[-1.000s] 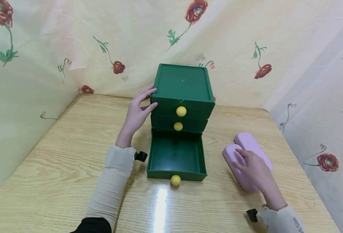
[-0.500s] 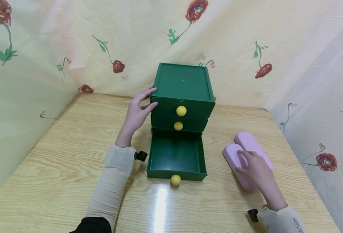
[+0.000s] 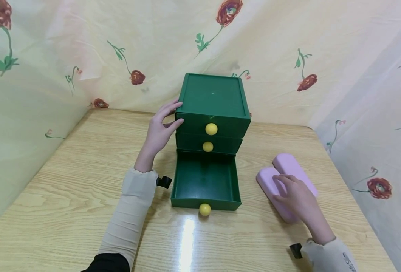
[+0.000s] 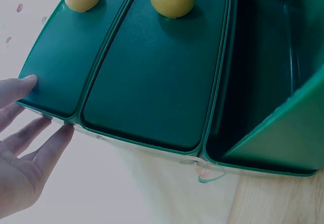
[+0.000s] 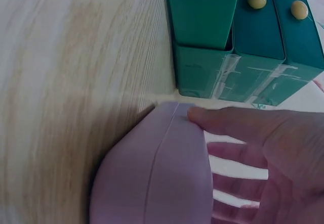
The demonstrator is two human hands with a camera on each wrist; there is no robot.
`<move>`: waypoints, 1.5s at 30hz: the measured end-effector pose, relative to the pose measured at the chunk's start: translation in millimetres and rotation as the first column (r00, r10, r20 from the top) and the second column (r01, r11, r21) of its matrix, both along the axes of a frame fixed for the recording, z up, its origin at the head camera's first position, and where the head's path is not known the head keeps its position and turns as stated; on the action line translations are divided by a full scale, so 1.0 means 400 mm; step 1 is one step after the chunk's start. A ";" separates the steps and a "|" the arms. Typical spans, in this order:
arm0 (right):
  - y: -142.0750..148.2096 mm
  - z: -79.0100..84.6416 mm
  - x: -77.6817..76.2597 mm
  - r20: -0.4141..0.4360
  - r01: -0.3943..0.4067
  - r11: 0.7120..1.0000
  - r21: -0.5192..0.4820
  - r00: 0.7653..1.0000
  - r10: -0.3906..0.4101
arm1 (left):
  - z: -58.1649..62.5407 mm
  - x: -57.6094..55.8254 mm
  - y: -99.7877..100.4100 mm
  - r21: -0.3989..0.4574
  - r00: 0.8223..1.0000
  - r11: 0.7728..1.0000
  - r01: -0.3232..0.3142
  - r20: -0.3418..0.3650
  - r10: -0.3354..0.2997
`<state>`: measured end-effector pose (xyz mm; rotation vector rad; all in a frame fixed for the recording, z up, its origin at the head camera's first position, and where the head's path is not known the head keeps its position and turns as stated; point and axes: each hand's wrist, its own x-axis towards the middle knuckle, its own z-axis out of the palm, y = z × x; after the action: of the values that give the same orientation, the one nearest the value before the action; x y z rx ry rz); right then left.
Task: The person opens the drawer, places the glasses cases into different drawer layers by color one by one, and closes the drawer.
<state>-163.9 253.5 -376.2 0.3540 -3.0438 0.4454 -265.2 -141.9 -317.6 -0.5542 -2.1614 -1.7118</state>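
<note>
A green drawer unit [image 3: 214,94] with yellow ball knobs stands near the back of the table. Its bottom drawer [image 3: 206,181] is pulled out with nothing inside. My left hand [image 3: 159,132] holds the unit's upper left corner, thumb on the front of the top drawer and fingers along the side. To the right, two lilac glasses cases lie side by side. With thumb and fingers my right hand [image 3: 300,198] grips the nearer glasses case [image 3: 265,176], whose seam shows in the right wrist view. The farther glasses case [image 3: 291,166] lies just behind the hand, partly covered.
The wood-grain table [image 3: 84,181] runs under everything. A flowered cloth [image 3: 169,45] hangs behind and at both sides of it. Black wrist cameras sit at both sleeves, the left one [image 3: 164,181] close beside the pulled-out drawer.
The nearer glasses case has shifted slightly left, away from the farther one, and the right fingers have closed onto it. My left hand and the drawer unit stay as they were.
</note>
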 end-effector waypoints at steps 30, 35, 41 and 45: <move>0.018 -0.023 0.003 0.042 -0.166 0.985 0.048 0.986 0.164 | -0.006 -0.007 -0.001 -0.002 1.000 1.000 -0.008 0.004 0.008; 0.020 -0.026 0.002 0.025 -0.154 0.985 0.082 0.988 0.152 | -0.005 -0.006 0.000 0.001 1.000 1.000 -0.005 0.006 0.005; 0.017 -0.025 0.005 -0.018 -0.143 0.983 0.112 0.989 0.146 | -0.005 -0.007 0.001 0.003 1.000 1.000 -0.004 0.007 0.004; 0.015 -0.017 0.008 -0.077 -0.146 0.982 0.118 0.985 0.155 | -0.004 -0.007 0.000 0.003 1.000 1.000 -0.004 0.010 0.003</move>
<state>-160.7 259.4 -383.1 0.5965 -2.9772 0.2584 -268.0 -142.0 -319.4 -0.5419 -2.1646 -1.7195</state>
